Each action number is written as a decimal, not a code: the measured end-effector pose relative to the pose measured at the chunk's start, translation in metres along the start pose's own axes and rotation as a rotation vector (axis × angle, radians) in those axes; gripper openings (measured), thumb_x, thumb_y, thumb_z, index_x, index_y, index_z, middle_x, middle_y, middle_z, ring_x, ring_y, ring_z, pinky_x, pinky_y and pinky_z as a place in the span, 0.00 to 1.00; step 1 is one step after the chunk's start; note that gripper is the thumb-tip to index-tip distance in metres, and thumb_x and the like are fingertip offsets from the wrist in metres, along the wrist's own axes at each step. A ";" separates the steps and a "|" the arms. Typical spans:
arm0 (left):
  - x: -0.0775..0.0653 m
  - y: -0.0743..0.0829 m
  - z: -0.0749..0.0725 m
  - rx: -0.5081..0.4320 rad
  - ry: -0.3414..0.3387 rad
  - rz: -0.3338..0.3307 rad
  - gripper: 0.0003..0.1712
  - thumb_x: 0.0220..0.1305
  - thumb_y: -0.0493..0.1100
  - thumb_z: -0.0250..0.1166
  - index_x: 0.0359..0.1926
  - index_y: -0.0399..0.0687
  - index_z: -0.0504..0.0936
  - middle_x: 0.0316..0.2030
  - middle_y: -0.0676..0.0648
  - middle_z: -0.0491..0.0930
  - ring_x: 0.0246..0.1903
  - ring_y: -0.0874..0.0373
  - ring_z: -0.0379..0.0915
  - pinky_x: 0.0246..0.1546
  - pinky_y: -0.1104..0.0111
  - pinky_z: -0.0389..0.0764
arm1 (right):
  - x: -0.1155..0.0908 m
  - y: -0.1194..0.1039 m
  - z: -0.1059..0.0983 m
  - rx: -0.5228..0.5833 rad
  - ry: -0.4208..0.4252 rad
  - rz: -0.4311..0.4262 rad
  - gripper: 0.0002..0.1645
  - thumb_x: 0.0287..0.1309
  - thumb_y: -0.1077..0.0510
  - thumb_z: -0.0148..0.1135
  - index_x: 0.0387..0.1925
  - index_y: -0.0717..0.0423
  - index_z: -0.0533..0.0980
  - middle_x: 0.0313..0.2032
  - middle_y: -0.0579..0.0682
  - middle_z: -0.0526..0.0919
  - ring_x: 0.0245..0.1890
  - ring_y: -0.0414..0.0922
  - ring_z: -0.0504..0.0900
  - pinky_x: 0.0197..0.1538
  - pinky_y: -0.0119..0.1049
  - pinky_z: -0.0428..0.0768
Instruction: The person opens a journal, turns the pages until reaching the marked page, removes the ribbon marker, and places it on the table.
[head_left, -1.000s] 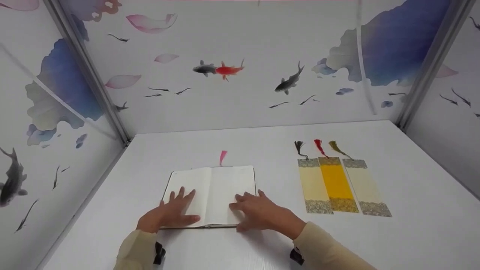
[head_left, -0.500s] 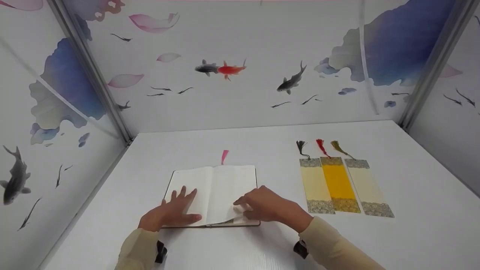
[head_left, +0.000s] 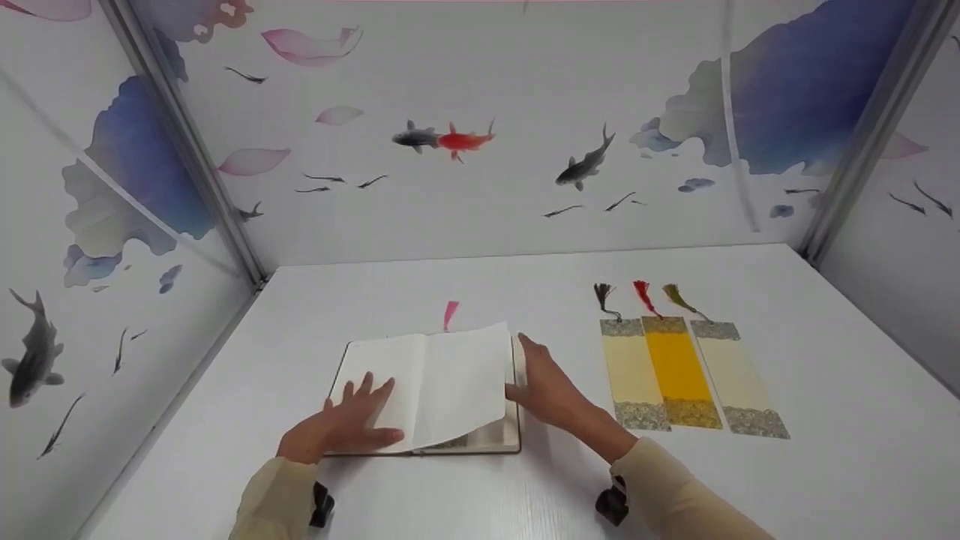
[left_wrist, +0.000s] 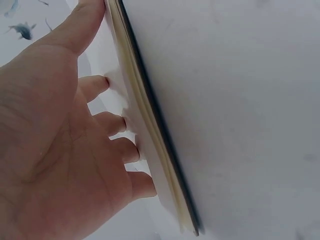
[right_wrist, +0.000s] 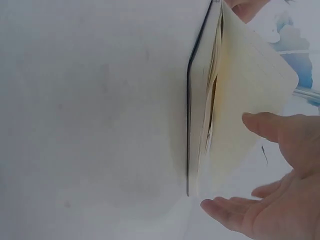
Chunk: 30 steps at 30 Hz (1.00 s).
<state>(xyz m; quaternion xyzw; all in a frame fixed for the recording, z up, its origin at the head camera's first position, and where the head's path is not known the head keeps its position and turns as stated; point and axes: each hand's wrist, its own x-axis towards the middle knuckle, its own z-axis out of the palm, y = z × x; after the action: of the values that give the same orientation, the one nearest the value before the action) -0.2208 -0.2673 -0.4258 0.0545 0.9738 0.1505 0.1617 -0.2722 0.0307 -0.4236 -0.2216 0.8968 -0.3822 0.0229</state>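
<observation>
An open notebook (head_left: pixel 375 367) with blank pages and a dark cover lies on the white table. My left hand (head_left: pixel 341 420) rests spread on its left page; the left wrist view shows those fingers (left_wrist: pixel 112 122) over the page's edge. On the right side, one page (head_left: pixel 465 382) is lifted and slanted, with other pages visible below it. My right hand (head_left: pixel 555 394) is at the notebook's right edge, its thumb (right_wrist: pixel 262 125) against the underside of the raised page and its other fingers extended, apart from the thumb. A pink ribbon end (head_left: pixel 450 313) sticks out at the top.
To the right lie three bookmarks: a cream one (head_left: pixel 634 375) with a dark tassel, a yellow one (head_left: pixel 681 364) with a red tassel, and another cream one (head_left: pixel 733 375) with an olive tassel. White panels (head_left: pixel 465 210) printed with fish enclose the table.
My right hand has moved from lying on the right page to the notebook's right edge. The right page has risen. My left hand has stayed in place.
</observation>
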 end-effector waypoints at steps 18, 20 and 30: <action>-0.023 -0.021 -0.008 -0.392 0.298 0.002 0.39 0.67 0.65 0.39 0.69 0.45 0.55 0.68 0.37 0.54 0.68 0.39 0.46 0.66 0.45 0.49 | 0.015 -0.044 0.030 -0.075 -0.212 -0.309 0.32 0.65 0.48 0.50 0.68 0.44 0.56 0.66 0.49 0.63 0.68 0.54 0.57 0.65 0.55 0.60; -0.025 -0.021 -0.010 -0.456 0.361 -0.008 0.40 0.68 0.66 0.35 0.70 0.45 0.52 0.69 0.38 0.52 0.69 0.41 0.44 0.67 0.46 0.47 | 0.016 -0.049 0.035 -0.153 -0.237 -0.318 0.33 0.65 0.50 0.49 0.69 0.46 0.54 0.66 0.52 0.62 0.69 0.57 0.55 0.65 0.57 0.58; -0.039 -0.015 -0.016 -0.614 0.562 0.031 0.37 0.70 0.62 0.34 0.72 0.51 0.38 0.72 0.40 0.42 0.68 0.38 0.48 0.65 0.43 0.49 | 0.018 -0.067 0.062 -0.402 -0.317 -0.273 0.27 0.63 0.51 0.52 0.64 0.39 0.64 0.68 0.50 0.59 0.70 0.59 0.50 0.62 0.67 0.52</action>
<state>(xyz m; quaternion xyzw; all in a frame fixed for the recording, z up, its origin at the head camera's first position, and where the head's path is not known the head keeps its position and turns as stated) -0.1904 -0.2918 -0.4047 -0.0248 0.8890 0.4452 -0.1041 -0.2497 -0.0597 -0.4185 -0.3974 0.9016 -0.1571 0.0668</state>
